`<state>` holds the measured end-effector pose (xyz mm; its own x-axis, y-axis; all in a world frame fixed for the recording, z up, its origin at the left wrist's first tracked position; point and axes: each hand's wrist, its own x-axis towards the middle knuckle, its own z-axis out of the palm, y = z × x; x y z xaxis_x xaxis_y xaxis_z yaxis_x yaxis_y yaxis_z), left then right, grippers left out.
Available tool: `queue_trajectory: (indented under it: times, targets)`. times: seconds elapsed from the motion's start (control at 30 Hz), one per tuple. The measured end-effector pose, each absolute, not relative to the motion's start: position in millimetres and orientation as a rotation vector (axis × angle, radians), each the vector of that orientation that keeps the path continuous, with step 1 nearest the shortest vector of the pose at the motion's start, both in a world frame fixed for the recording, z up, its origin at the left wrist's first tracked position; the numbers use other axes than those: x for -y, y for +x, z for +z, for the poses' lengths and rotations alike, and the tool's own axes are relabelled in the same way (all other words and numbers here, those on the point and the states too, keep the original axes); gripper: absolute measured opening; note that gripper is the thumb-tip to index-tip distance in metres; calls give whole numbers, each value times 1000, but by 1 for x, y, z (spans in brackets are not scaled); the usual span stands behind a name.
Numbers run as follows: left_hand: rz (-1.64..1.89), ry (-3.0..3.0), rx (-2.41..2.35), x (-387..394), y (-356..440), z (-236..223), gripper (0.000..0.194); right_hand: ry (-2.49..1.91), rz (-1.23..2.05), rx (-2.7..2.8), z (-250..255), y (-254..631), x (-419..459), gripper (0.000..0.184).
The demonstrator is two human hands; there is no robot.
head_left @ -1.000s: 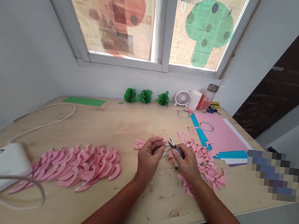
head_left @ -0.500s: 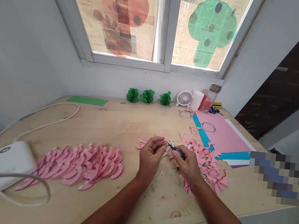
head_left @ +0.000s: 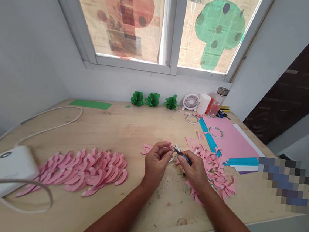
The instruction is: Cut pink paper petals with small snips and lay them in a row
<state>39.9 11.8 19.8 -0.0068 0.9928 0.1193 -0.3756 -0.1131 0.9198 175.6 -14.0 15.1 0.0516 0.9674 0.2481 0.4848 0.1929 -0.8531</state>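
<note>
Between the fingers of my right hand (head_left: 194,169) is a small plier-like tool (head_left: 182,154) with a dark, bluish handle and a metal head pointing up and left. The thumb and fingertips of my left hand (head_left: 157,160) are pinched together right at that metal head. What they hold is too small to make out; a thin pale strip (head_left: 173,157) shows just under the tool. Pink paper scraps (head_left: 146,149) lie behind my left hand. A larger heap of cut pink scraps (head_left: 217,171) spreads around and beyond my right hand.
Curved pink paper pieces (head_left: 92,172) lie in overlapping rows at left, beside a white power bank (head_left: 11,170) with a looping cable. Pink sheets (head_left: 232,138) with a tape roll (head_left: 215,132) are at right. Green paper ornaments (head_left: 153,100), a fan (head_left: 191,102) and a bottle (head_left: 217,102) line the wall.
Both hands stay almost in place, with the tool's head still at the left fingertips. The whole view has shifted very slightly.
</note>
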Motion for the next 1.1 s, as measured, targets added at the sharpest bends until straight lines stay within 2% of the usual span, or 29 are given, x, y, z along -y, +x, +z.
queue_trajectory:
  times: [1.1]
  targets:
    - [1432,1012,-843,-11,40,22,28,-1431,635,1557,15,173,15,35]
